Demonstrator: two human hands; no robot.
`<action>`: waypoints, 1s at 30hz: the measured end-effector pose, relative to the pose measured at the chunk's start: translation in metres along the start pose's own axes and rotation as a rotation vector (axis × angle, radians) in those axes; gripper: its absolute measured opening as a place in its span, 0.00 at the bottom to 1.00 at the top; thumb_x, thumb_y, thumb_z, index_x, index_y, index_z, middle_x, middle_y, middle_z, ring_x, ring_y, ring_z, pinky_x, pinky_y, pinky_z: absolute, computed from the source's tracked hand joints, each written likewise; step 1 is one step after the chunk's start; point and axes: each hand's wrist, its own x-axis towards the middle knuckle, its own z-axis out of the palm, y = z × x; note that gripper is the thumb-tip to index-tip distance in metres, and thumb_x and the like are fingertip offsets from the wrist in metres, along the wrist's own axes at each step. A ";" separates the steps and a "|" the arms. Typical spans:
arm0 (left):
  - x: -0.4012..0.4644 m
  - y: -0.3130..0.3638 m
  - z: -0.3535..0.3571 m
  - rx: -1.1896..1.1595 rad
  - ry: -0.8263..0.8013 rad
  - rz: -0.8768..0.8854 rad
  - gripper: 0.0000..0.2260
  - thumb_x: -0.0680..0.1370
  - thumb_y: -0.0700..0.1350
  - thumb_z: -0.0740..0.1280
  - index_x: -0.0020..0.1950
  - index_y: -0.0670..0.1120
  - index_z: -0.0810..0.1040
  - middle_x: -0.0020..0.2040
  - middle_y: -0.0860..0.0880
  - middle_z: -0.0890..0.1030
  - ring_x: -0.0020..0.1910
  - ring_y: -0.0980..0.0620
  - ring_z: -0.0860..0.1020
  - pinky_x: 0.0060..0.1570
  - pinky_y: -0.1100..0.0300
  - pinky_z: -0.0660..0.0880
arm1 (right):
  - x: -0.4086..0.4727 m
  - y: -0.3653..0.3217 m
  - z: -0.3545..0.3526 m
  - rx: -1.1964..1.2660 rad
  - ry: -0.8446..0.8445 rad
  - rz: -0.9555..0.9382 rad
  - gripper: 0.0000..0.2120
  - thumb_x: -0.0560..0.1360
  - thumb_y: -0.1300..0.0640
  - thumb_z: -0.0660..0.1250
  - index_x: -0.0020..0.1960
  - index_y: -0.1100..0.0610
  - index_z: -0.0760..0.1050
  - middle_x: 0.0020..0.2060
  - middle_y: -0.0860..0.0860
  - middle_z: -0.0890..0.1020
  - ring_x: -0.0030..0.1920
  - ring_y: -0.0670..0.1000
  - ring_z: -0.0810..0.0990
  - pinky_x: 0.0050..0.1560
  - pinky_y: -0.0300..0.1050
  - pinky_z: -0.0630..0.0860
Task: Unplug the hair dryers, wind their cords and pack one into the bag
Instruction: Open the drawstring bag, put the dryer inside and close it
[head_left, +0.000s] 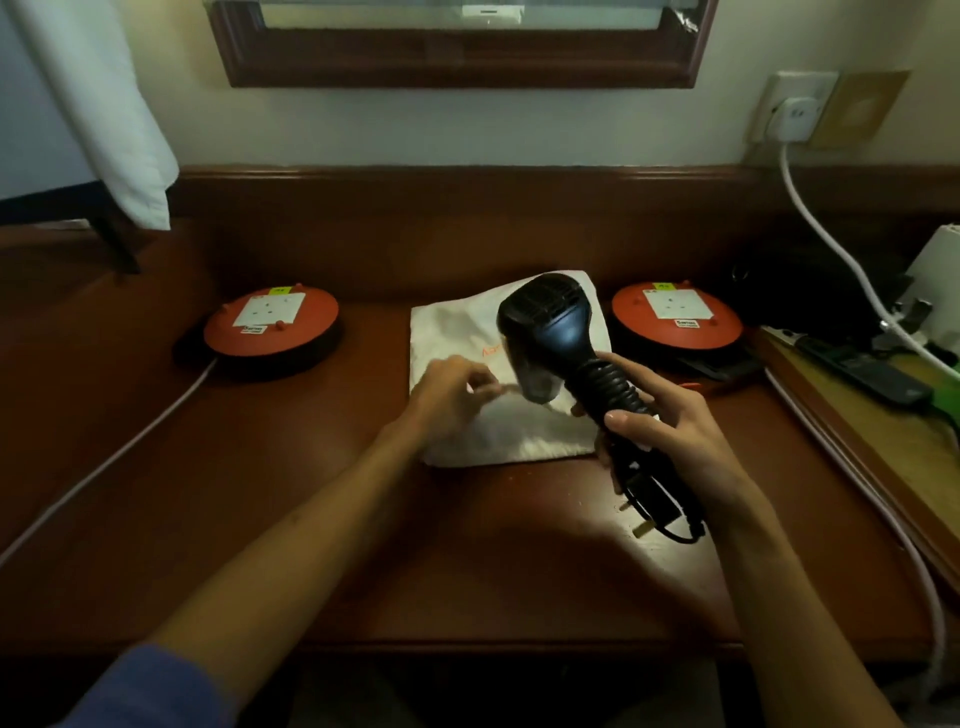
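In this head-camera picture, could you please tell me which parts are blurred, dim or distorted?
Head view: the left hand is motion-blurred over the white cloth bag; the black hair dryer in the right hand is sharper; the corners fall dark; the wide lens bows the brown wooden desk.

Desk (311, 519) against the wall, mirror frame (457, 57) above its back edge. Cloth bag (457, 332) flat at desk centre. Extension reel (272, 325) left of the bag, second extension reel (675, 319) right of it, each well apart from the bag. Hair dryer (550, 322) held above the bag's right half, cord (608, 384) wound on its handle, plug (649, 504) hanging near the desk front. Wall socket (795, 109) up right, white cable (831, 244) dropping from it to the clutter at far right.
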 end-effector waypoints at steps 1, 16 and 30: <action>0.006 0.002 -0.008 -0.060 0.028 -0.040 0.07 0.79 0.47 0.73 0.49 0.45 0.88 0.42 0.51 0.86 0.40 0.57 0.82 0.40 0.71 0.74 | -0.003 0.001 -0.002 0.011 -0.034 0.006 0.30 0.72 0.62 0.70 0.73 0.49 0.73 0.53 0.64 0.84 0.37 0.62 0.82 0.35 0.53 0.80; 0.017 0.038 -0.058 -0.101 0.352 0.240 0.08 0.81 0.45 0.71 0.54 0.44 0.87 0.44 0.52 0.85 0.37 0.67 0.77 0.38 0.80 0.66 | 0.026 0.028 0.041 -1.065 -0.128 0.030 0.37 0.75 0.46 0.72 0.80 0.40 0.58 0.68 0.50 0.76 0.67 0.53 0.75 0.64 0.53 0.77; -0.004 0.041 -0.069 -0.046 0.343 0.515 0.09 0.82 0.44 0.70 0.57 0.42 0.86 0.51 0.47 0.88 0.48 0.54 0.85 0.46 0.69 0.76 | 0.078 0.018 0.101 -1.242 0.068 -0.097 0.29 0.75 0.45 0.68 0.74 0.49 0.68 0.57 0.54 0.81 0.50 0.56 0.82 0.44 0.51 0.82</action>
